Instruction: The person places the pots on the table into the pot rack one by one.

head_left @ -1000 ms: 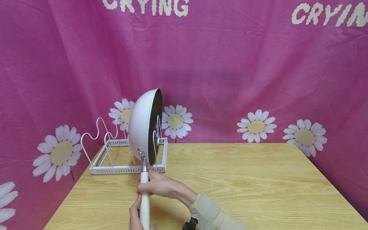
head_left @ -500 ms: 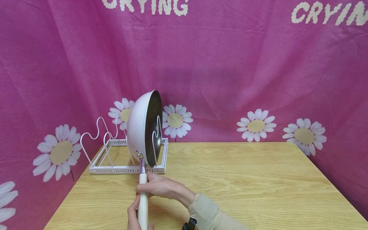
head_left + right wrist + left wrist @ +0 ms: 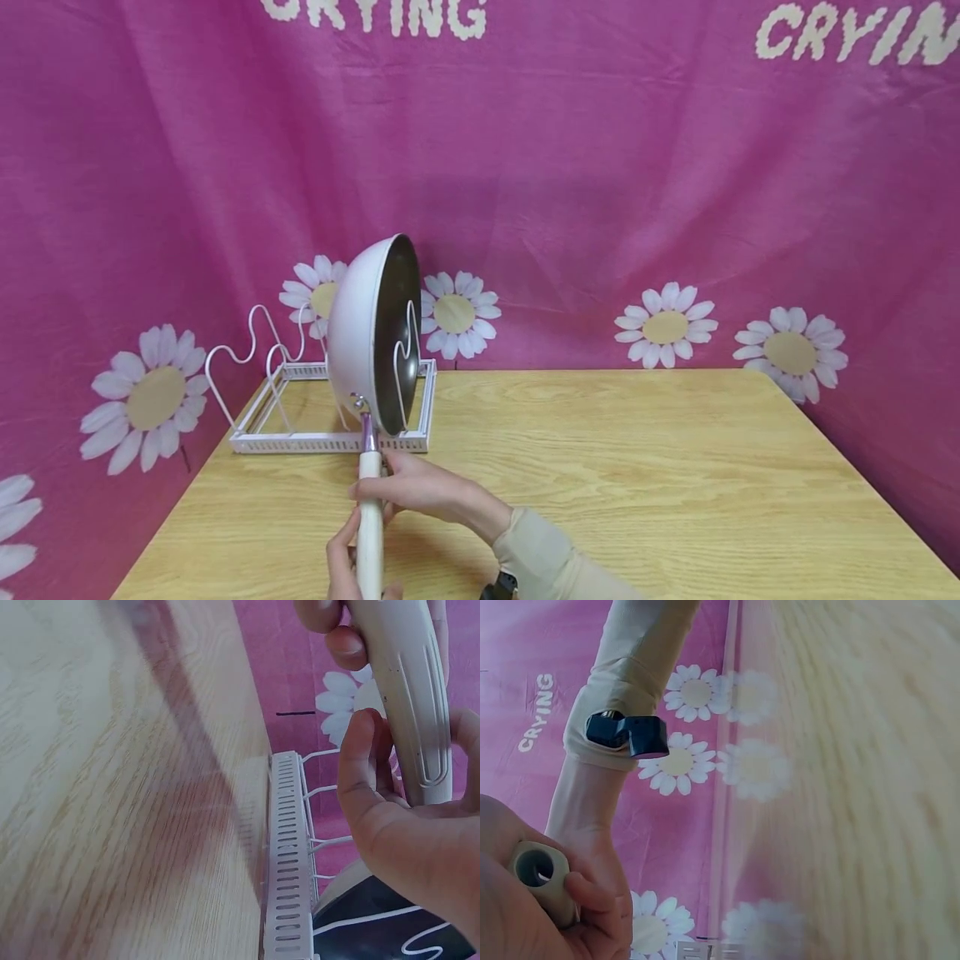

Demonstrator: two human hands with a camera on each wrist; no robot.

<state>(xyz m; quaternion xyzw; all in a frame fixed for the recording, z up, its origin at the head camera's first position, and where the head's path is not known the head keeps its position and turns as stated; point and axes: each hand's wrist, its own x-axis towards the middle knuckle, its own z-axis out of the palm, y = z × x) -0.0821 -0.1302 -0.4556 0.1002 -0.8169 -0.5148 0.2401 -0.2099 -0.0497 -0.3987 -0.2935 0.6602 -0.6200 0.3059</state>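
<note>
A white wok (image 3: 354,325) with a dark inside stands on edge in a white wire rack (image 3: 300,442), its hollow facing right. One wavy wire divider (image 3: 399,379) passes in front of the dark inside. The cream handle (image 3: 371,529) points toward me. My right hand (image 3: 429,490) grips it near the metal neck, thumb over the top. Lower down, my left hand (image 3: 342,567) holds the handle close to its end, partly cut off by the frame. In the left wrist view the handle's holed end (image 3: 536,868) shows between both hands.
The rack's left dividers (image 3: 273,350) rise beside the wok. It stands at the back left of a wooden table (image 3: 600,467). A pink cloth with daisies (image 3: 525,208) hangs close behind and on both sides. A black device (image 3: 499,586) sits at the right wrist.
The wok has turned slightly, so more of its dark inside shows. Its handle and both hands have shifted a little to the left. The rack stays in place.
</note>
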